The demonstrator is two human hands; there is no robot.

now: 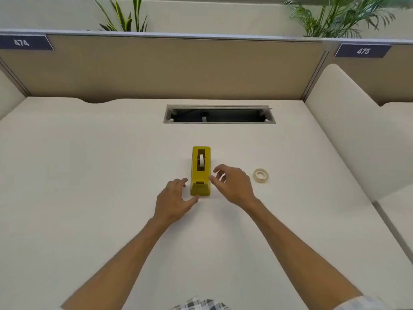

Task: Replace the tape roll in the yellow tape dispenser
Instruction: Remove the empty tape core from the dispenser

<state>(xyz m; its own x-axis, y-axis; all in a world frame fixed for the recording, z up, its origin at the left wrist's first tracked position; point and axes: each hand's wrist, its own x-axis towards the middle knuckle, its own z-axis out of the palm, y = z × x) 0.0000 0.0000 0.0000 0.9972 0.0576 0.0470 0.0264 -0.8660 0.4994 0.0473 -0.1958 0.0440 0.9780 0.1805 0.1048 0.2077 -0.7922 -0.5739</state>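
Your left hand (173, 201) has its fingers spread and loosely curled, thumb tip just touching the near lower-left corner of the yellow tape dispenser (200, 175) and fingertips beside its left wall; nothing is gripped. Your right hand (232, 185) is also open, fingers fanned and slightly bent, the index and thumb close against the dispenser's right side near the cutter end. Whether they actually touch it, you cannot tell from this angle.

The dispenser stands upright at the centre of the frame on the white desk (89, 175), its long axis running away from you. An old roll (201, 162) sits in its well, showing as a thin white band on its hub. The new tape roll (260, 175) lies flat on the desk to the right of centre, apart from your right hand and untouched.

So the job looks barely begun: you are only bracing the dispenser. Everything remains to do, by my reading: lifting out the old roll and hub, swapping in the new roll, reseating it, and drawing the tape end to the cutter.
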